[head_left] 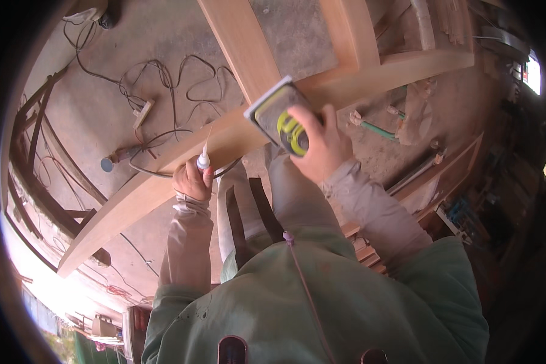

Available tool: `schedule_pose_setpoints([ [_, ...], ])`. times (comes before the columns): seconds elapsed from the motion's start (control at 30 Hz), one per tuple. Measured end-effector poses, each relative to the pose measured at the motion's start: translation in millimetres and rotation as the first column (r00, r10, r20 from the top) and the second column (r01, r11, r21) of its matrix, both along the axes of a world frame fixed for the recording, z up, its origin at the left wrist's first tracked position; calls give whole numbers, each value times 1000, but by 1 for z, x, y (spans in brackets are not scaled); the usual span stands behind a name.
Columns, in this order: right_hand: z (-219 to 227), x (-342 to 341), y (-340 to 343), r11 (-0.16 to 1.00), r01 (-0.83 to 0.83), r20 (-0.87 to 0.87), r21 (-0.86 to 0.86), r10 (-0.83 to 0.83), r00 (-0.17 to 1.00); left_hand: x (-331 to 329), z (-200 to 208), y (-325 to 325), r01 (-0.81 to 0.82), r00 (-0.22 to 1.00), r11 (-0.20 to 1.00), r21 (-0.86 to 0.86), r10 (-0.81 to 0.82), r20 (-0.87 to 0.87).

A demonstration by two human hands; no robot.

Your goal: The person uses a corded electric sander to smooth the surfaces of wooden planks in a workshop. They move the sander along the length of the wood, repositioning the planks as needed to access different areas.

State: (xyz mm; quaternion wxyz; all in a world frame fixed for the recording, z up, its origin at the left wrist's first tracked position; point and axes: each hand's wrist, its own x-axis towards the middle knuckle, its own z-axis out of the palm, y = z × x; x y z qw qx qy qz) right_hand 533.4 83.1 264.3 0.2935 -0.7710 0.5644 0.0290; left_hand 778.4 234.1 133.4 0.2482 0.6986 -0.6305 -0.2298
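My left hand [190, 182] is closed around a small white bottle [203, 161] with a long thin nozzle pointing up. It is held at the near edge of a long, tapered wooden rail [158, 182]. In my right hand [327, 147] is a power sander [280, 115], grey with yellow-green parts. The sander is tilted over the middle of the rail, its flat pad turned up to the left; I cannot tell whether it touches the wood. Two wooden boards, one at left [242, 42] and one at right [349, 30], run from the rail toward the far side.
A dark cord [164, 76] lies tangled on the concrete floor beside a power strip [143, 113]. At the left stands a curved dark frame [33, 182]. Green-handled tools [376, 129] lie right of the rail. Wood strips [366, 252] are stacked near my right arm.
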Motion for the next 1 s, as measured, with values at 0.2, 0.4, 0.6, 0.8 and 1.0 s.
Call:
schedule_pose_setpoints([
  [0.2,6,4,9,993,-96,-13,69,97,995,1,-3,1,13,1000,1000,-9,-13,-16],
  [0.4,5,-10,28,995,-89,-12,53,89,996,2,-3,3,14,999,1000,5,-14,-30],
  [0.6,-1,19,-11,1000,-6,27,8,6,1000,0,-6,3,8,1000,1000,-22,-8,8],
  [0.8,-4,-17,14,999,-36,34,35,35,999,-1,-4,5,-20,999,1000,-20,20,42],
  [1.0,-7,-76,-44,964,251,13,-87,-250,968,1,-10,12,-64,992,997,46,59,108],
])
